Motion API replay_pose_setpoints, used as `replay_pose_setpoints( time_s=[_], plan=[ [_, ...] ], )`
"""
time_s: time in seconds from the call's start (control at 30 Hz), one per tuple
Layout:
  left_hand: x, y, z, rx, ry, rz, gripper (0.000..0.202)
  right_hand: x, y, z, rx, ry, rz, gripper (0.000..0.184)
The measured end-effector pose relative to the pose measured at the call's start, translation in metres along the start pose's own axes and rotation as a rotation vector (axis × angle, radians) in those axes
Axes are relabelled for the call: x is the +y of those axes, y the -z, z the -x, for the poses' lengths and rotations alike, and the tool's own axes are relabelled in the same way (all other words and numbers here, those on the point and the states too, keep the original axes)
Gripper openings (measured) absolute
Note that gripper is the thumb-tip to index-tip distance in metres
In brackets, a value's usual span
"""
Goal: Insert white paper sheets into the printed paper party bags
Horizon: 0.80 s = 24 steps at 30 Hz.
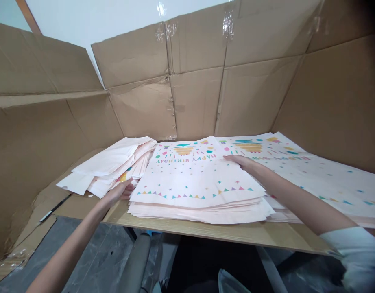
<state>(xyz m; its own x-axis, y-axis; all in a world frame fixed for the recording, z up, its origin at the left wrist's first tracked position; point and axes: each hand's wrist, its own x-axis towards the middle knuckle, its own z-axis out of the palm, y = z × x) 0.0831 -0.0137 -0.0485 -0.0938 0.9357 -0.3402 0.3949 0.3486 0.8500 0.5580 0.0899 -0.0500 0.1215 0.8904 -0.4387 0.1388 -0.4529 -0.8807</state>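
Observation:
A stack of pale pink paper sheets (196, 179) printed with "HAPPY BIRTHDAY", bunting and cake shapes lies in the middle of the table, with the print upside down to me. My right hand (239, 162) rests flat on its top sheet, near the far right corner. A second printed stack (330, 187) spreads out to the right, overlapping the first. My left hand (118, 192) touches the near left edge of the middle stack, next to a folded pile of pale pink paper (108, 167). Neither hand visibly grips anything.
Creased cardboard sheets (138, 106) line the back and sides, taped at the seams. The light wood table edge (206, 234) runs along the near side. A slim pen (55, 207) lies on the cardboard at left. A grey chair back (135, 260) stands below.

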Motion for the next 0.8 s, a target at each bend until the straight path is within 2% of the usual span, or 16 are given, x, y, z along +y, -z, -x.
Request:
replay_pose_setpoints(
  time_s=[0.07, 0.13, 0.23, 0.33, 0.43, 0.5, 0.6, 0.67, 0.73, 0.8],
  plan=[
    [-0.004, 0.002, -0.006, -0.068, 0.070, 0.117, 0.052, 0.003, 0.001, 0.009, -0.068, -0.052, -0.102, 0.020],
    [-0.005, 0.001, -0.009, -0.120, 0.063, 0.087, 0.042, 0.007, 0.000, 0.017, -0.120, -0.075, -0.160, 0.023],
    [-0.003, -0.003, -0.013, -0.099, -0.065, -0.163, 0.035, 0.009, -0.002, 0.024, -0.124, -0.039, -0.132, 0.026],
    [-0.003, -0.005, -0.015, -0.056, -0.228, -0.440, 0.029, 0.005, -0.008, 0.027, -0.038, 0.018, -0.086, 0.025],
    [-0.004, -0.005, -0.012, -0.138, -0.249, -0.577, 0.026, 0.001, -0.014, 0.036, 0.039, 0.031, -0.066, 0.026],
    [-0.006, -0.005, -0.007, -0.211, -0.241, -0.565, 0.026, 0.001, -0.018, 0.047, 0.018, 0.016, -0.078, 0.032],
    [-0.009, -0.002, -0.001, -0.285, -0.189, -0.446, 0.024, 0.002, -0.031, 0.064, -0.133, -0.020, -0.150, 0.045],
    [-0.013, 0.000, -0.001, -0.293, -0.149, -0.374, 0.025, 0.000, -0.044, 0.068, -0.190, 0.036, -0.204, 0.044],
    [-0.018, 0.002, -0.002, -0.268, -0.148, -0.314, 0.026, -0.004, -0.056, 0.067, -0.154, 0.166, -0.206, 0.032],
    [-0.022, 0.004, -0.002, -0.226, -0.153, -0.244, 0.026, -0.008, -0.063, 0.063, -0.062, 0.208, -0.126, 0.023]
  ],
)
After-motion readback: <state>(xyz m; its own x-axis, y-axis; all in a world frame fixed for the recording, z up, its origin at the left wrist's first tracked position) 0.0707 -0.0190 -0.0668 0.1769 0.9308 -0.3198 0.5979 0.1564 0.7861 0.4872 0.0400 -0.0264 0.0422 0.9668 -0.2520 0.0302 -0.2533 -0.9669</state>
